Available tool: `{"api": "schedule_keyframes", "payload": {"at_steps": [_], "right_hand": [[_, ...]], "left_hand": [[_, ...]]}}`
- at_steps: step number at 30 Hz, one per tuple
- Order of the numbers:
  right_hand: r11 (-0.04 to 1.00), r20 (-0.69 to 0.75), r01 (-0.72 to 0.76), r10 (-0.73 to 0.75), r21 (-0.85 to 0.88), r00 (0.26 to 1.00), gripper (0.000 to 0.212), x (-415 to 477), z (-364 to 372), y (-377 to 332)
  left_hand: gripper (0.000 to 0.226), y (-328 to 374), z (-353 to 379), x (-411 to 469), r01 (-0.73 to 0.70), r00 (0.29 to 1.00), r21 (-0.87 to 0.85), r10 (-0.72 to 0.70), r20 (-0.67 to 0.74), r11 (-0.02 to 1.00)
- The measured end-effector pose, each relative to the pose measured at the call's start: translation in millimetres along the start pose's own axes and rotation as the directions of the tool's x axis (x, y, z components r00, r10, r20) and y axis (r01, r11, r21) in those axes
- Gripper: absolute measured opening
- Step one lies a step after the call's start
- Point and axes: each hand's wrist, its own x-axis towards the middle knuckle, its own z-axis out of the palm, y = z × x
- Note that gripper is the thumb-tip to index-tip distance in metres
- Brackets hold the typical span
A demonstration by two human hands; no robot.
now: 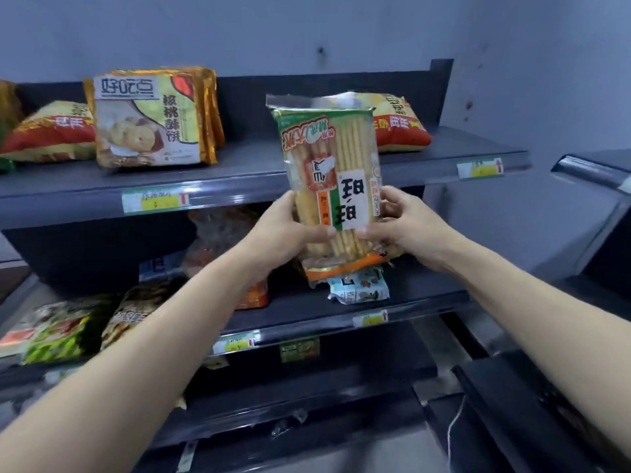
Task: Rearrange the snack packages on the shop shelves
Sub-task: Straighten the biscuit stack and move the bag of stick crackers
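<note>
A tall clear packet of biscuit sticks [333,165] with green and orange print stands upside down in front of the top shelf [239,186]. My left hand [290,230] grips its lower left side and my right hand [406,223] grips its lower right side, thumbs on the front. Behind the packet's top, a yellow and red bag [399,124] lies on the top shelf.
On the top shelf's left stand gold cookie packs [150,121] beside a red and yellow bag [51,134]. The middle shelf [307,315] carries green bags [58,332], a dark bag [136,312] and a small pale blue packet [358,288]. A dark counter [594,186] juts in at right.
</note>
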Motion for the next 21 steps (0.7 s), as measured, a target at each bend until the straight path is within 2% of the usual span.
{"api": "schedule_keyframes", "payload": {"at_steps": [3, 6, 9, 12, 14, 16, 18, 21], "right_hand": [[0.997, 0.047, -0.051, 0.053, -0.052, 0.997, 0.045, -30.2, -27.4, 27.9], [0.991, 0.087, -0.072, 0.082, -0.112, 0.993, 0.046, -52.0, -53.8, 48.1], [0.972, 0.101, -0.113, 0.137, -0.208, 0.985, 0.045, -63.8, -77.0, 65.3], [0.922, 0.094, -0.137, 0.182, -0.362, 0.979, 0.054, -67.6, -94.1, 83.9], [0.89, 0.078, -0.139, 0.191, -0.434, 0.979, 0.055, -67.6, -103.1, 91.9], [0.843, 0.069, -0.121, 0.183, -0.524, 0.981, 0.056, -65.4, -109.7, 96.8], [0.766, 0.074, -0.081, 0.166, -0.637, 0.983, 0.059, -61.7, -112.0, 99.5], [0.7, 0.137, -0.004, 0.146, -0.714, 0.98, 0.059, -55.7, -106.2, 101.2]], "left_hand": [[0.037, -15.5, 36.6, -6.9, 0.1, 0.989, -0.022, -0.097, 0.116, 0.995], [0.023, -22.1, 65.8, -12.5, 0.159, 0.968, 0.021, -0.16, 0.194, 0.987], [0.035, -30.0, 88.8, -11.0, 0.214, 0.97, 0.008, -0.214, 0.112, 0.977], [0.06, -38.1, 105.3, -8.4, 0.261, 0.964, -0.007, -0.261, -0.059, 0.965], [0.082, -39.8, 117.3, -8.9, 0.294, 0.941, 0.129, -0.264, -0.212, 0.947], [0.103, -38.6, 130.9, -11.7, 0.293, 0.925, 0.299, -0.191, -0.327, 0.908], [0.106, -36.7, 143.7, -11.8, 0.22, 0.943, 0.437, -0.076, -0.323, 0.872], [0.093, -38.4, 161.0, -5.3, 0.099, 0.982, 0.631, 0.025, -0.185, 0.77]]}}
